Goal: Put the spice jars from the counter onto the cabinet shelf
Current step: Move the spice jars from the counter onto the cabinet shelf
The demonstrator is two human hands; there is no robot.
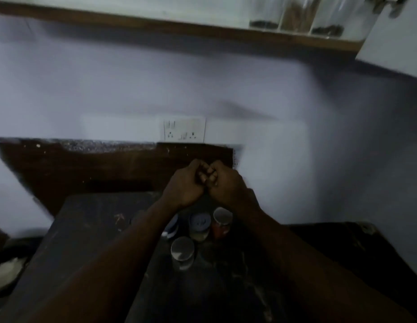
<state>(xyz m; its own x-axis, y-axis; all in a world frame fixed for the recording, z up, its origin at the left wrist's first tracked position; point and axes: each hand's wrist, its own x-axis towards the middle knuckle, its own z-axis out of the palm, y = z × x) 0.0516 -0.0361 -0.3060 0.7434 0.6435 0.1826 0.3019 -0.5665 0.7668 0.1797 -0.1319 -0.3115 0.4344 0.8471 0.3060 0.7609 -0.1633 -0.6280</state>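
Jars [182, 251] upright on counter [86, 229], lids up — L hand [184, 184], R hand [226, 183] fisted.

The three shelf jars [298, 17] are cut off by the top edge and smeared by blur, so their contents read only as dark and brown masses. The door [389, 43] runs out past the right edge, and the fitting [387, 3] at its top is too blurred to name. The left forearm [133, 241] covers most of one blue jar [173, 229]. The left hand [183, 183] and right hand [222, 183] meet knuckle to knuckle with fingers curled, so anything held between them is hidden. A bowl [7, 273] is cropped at the left edge. The socket [184, 130] is blurred.
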